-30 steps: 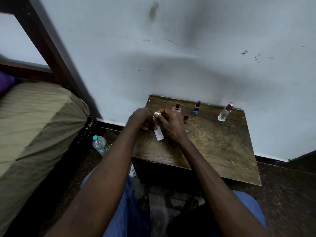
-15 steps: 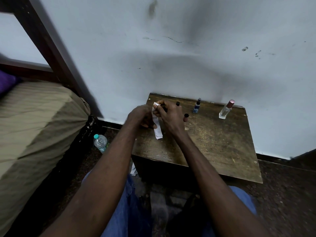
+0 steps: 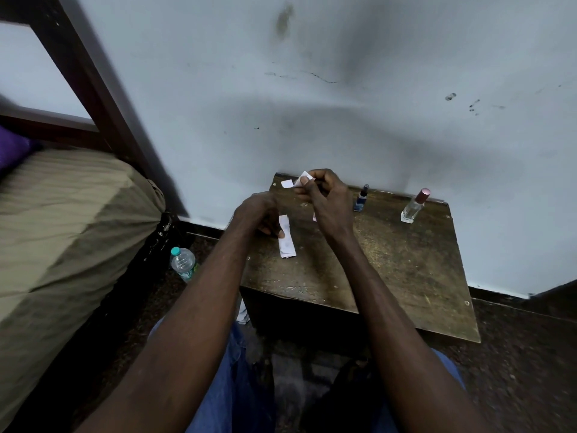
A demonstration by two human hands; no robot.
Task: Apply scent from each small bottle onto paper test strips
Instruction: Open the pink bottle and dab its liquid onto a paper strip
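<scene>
White paper scrap (image 3: pixel 304 177) is pinched at your right hand's (image 3: pixel 326 203) fingertips, above the wooden table's (image 3: pixel 390 276) back edge. Your left hand (image 3: pixel 257 214) curls onto the test strip (image 3: pixel 286 243) lying flat nearer you; pinching or pressing, can't tell. The blue bottle (image 3: pixel 361 200) stands just right

Left arm: bare, enters from the lower left of the frame and reaches up toward the centre.
Left hand (image 3: pixel 260 214): just above centre, knuckles up, fingers curled under, thumb and fingers holding a paper strip (image 3: pixel 286 242).
Right arm: bare, enters from the lower right, angling up and left.
Right hand (image 3: pixel 326 201): higher than the left and just right of it, not touching it, thumb and forefinger pinching a small paper piece (image 3: pixel 304 177).
</scene>
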